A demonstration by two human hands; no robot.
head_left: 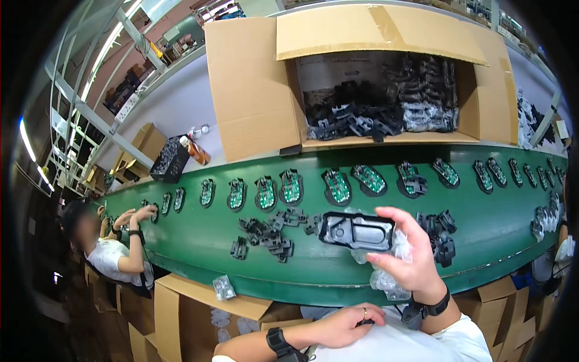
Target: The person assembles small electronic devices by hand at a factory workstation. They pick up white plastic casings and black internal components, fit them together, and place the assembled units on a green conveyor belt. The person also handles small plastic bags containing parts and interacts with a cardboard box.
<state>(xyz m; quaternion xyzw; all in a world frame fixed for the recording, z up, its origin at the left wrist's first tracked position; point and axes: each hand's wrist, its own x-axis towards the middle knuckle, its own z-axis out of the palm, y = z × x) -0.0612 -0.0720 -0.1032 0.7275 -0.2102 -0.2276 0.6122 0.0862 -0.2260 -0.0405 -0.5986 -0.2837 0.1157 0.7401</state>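
In the head view, the right hand (pixel 405 253) is holding a black moulded plastic part (pixel 357 231) up over the near half of the green conveyor belt (pixel 199 238). Fingers and thumb are gripping its right end, together with some crumpled clear plastic wrap (pixel 386 280). The part is lying with its long axis running left to right, flat hollow face turned toward the camera, sticking out to the left of the hand. The wrist is bent back, palm facing left and slightly up.

The left hand (pixel 347 323) is resting low and near, against the white shirt (pixel 410 344), fingers loosely curled and gripping nothing that can be seen. It is sitting well below and nearer than the part, so the right hand alone is carrying it.

Just left of the part, a heap of small black clips (pixel 268 235) is lying on the belt; farther off, a row of green circuit boards (pixel 338 184) is running along it.
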